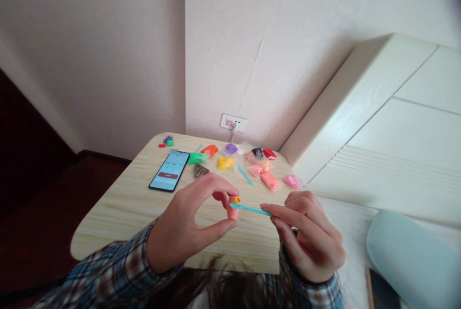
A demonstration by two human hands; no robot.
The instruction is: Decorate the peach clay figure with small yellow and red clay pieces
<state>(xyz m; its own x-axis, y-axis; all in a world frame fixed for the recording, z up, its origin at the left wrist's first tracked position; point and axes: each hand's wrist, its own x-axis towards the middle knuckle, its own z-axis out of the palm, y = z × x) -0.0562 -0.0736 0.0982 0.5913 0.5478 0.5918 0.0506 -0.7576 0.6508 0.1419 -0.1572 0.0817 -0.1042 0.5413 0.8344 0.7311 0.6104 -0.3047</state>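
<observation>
Between thumb and fingers, my left hand pinches a small pink clay piece with a bit of yellow clay on its upper side. My right hand grips a light blue clay tool near its end, its flat tip lying against or just in front of the pink piece. Both hands are raised above the near part of the table. Whether the tip presses into the clay I cannot tell.
A phone running a timer lies on the wooden table. Bagged clay, such as yellow and salmon, spreads along the back with a second blue tool. Small purple, green and red clay shapes sit far left.
</observation>
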